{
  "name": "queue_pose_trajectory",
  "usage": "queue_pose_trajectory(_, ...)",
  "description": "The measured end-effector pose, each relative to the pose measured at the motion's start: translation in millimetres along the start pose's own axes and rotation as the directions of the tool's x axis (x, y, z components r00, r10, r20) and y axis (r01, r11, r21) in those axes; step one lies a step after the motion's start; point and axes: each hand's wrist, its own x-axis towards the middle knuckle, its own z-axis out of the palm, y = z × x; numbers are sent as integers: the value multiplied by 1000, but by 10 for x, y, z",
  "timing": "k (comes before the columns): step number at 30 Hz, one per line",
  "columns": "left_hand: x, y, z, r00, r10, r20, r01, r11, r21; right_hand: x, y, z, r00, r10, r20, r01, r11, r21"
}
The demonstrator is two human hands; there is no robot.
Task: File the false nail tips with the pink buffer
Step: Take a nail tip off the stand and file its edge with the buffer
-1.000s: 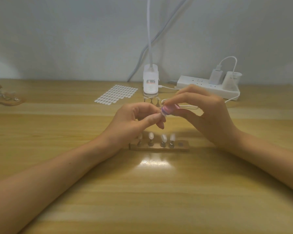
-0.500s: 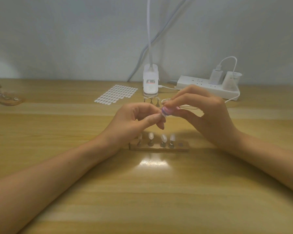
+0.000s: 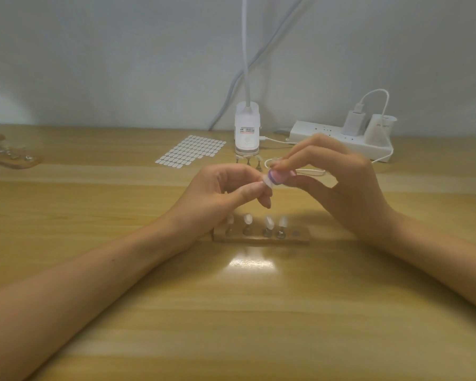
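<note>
I log, above the light wooden worktop (image 3: pixel 259 312): right hand (image 3: pixel 349 188), fingers curled round the small pink buffer block (image 3: pixel 277 177), which touches one translucent false nail tip (image 3: pixel 267 183) pinched in the left hand (image 3: pixel 217 193), over a wooden holder strip (image 3: pixel 300 239) carrying four more tips (image 3: pixel 268 222).

Right hand (image 3: pixel 349 188) rubs pink buffer (image 3: pixel 277 177) on left hand's (image 3: pixel 217 193) nail tip (image 3: pixel 267 182).

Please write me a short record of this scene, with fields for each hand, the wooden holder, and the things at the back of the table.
left hand: pinches one false nail tip
right hand: holds the pink buffer against that tip
wooden holder: lies on the table, below the hands
on holder: four nail tips standing, rightmost spot bare
back of table: sticker sheet, lamp base, power strip
</note>
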Motion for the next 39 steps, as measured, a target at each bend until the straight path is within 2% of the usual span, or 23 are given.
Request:
queue_pose_trajectory(3, 1, -10, -6, 1000, 5, 8, -5, 1000, 8, -21, -33, 3, 996, -78, 33, 78, 997, 2)
queue_pose_trajectory(7, 5, 3, 9, 1000, 5, 7, -5, 999, -33, -16, -39, -1, 999, -42, 15, 42, 999, 20)
queue_pose_trajectory(10, 3, 6, 7, 1000, 11, 18, -11, 1000, -18, -10, -40, 20, 992, -121, 36, 121, 993, -12)
queue_pose_trajectory(13, 4, 1, 4, 1000, 14, 13, -14, 1000, -18, -10, -2, 13, 998, -63, 14, 63, 998, -1)
queue_pose_trajectory(17, -9, 3, 6, 999, 21, 30, -22, 999, 44, -23, 42, 19, 992, -113, 48, 115, 993, -26)
queue_pose_trajectory(20, -15, 32, 12, 999, 30, 24, -30, 999, 16, -30, 129, -18, 999, 45, 6, -45, 998, -36)
queue_pose_trajectory(23, -16, 62, 5, 996, 86, -13, -84, 993, 79, -36, 182, -52, 986, 163, -32, -164, 986, -35)
queue_pose_trajectory(27, 2, 59, 0, 988, 127, -88, -124, 991, 38, -47, 150, -26, 982, 185, -35, -186, 982, -16)
queue_pose_trajectory(32, 8, 27, 14, 976, 126, -176, -130, 991, -13, -60, 113, 8, 989, 145, -16, -145, 989, -21)
queue_pose_trajectory(35, 6, 6, 8, 972, 69, -224, -83, 995, -57, -56, 118, 3, 990, 140, -26, -141, 990, -25)
queue_pose_trajectory(39, -9, 14, -1, 970, -20, -241, 21, 1000, 1, -43, 108, -7, 989, 143, -34, -143, 990, 12)
